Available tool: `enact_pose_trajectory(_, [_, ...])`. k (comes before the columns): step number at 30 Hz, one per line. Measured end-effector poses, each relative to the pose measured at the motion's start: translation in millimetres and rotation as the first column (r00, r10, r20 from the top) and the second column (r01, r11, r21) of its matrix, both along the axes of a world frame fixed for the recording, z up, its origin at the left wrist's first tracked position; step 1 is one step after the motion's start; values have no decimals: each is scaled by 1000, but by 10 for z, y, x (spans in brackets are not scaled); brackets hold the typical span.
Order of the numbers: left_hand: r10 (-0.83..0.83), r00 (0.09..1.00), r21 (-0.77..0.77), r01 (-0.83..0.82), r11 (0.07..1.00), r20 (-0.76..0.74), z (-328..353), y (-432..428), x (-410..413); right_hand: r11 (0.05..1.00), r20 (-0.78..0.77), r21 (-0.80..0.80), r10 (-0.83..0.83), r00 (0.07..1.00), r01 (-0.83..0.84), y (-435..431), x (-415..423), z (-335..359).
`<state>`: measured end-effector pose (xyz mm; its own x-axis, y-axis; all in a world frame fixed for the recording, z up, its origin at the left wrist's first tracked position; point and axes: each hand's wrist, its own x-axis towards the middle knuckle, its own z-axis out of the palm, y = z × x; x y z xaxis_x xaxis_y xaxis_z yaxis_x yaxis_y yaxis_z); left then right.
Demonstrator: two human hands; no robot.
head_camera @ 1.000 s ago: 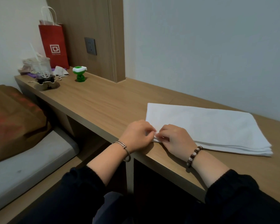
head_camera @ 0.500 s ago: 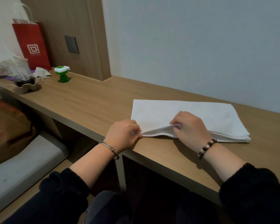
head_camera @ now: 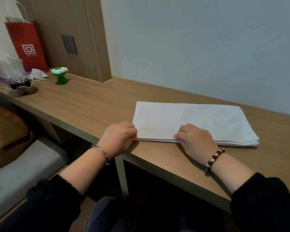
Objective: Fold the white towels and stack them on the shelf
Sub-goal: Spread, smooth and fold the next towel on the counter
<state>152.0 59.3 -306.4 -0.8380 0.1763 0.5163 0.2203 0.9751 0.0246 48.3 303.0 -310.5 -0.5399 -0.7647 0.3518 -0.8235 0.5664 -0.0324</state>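
Here, a folded white towel (head_camera: 191, 119) lies flat on the wooden shelf (head_camera: 90, 106), towards the shelf's right part, its long near edge running just inside the shelf's front edge and its layered folds showing along that edge; the left hand (head_camera: 119, 138) sits at the shelf's front edge with its fingers curled, pinching the towel's near-left corner between thumb and fingers; the right hand (head_camera: 196, 139) rests on the shelf further right along that same edge, knuckles up, fingers curled and thumb pressed in, gripping the towel's top layers partway along; how many layers each hand has caught cannot be told; a metal bangle (head_camera: 101, 152) circles the left wrist just off the shelf's front edge, and a bead bracelet (head_camera: 213, 159) circles the right wrist above the shelf's front strip; both forearms come out of dark sleeves; at the shelf's far left end stands a red paper bag (head_camera: 28, 47) against the wall, with a clutter of pale cloth and a clear container in front of it; a small green toy (head_camera: 59, 76) stands on the shelf just right of that clutter, well apart from the towel; a grey wall socket (head_camera: 69, 44) is set in the wood panel behind the shelf; below the shelf's left end lie a brown cushion (head_camera: 7, 136) and a grey mattress (head_camera: 20, 166).
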Motion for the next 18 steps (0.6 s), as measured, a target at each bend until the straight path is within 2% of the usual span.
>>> enact_pose_trajectory(6, [-19, 998, -156, 27, 987, 55, 100, -107, 38, 998, 90, -66, 15, 996, -9, -18, -15, 14])
enact_pose_trajectory(10, [106, 994, -11, -105, 994, 38, 208, -45, -230, 992, 134, -102, 84, 987, -71, -234, 11, 26])
enact_pose_trajectory(12, [185, 975, 63, -194, 979, 125, 187, 81, -476, 987, 130, -121, 117, 985, -101, -376, 32, 32])
enact_pose_trajectory(14, [215, 931, 92, -252, 963, 294, 112, 201, -696, 983, 128, -131, 142, 982, -125, -491, 54, 35])
enact_pose_trajectory(18, [282, 847, 23, -327, 945, 450, -99, 213, -864, 980, 207, -169, 143, 968, -109, -462, 25, 55])
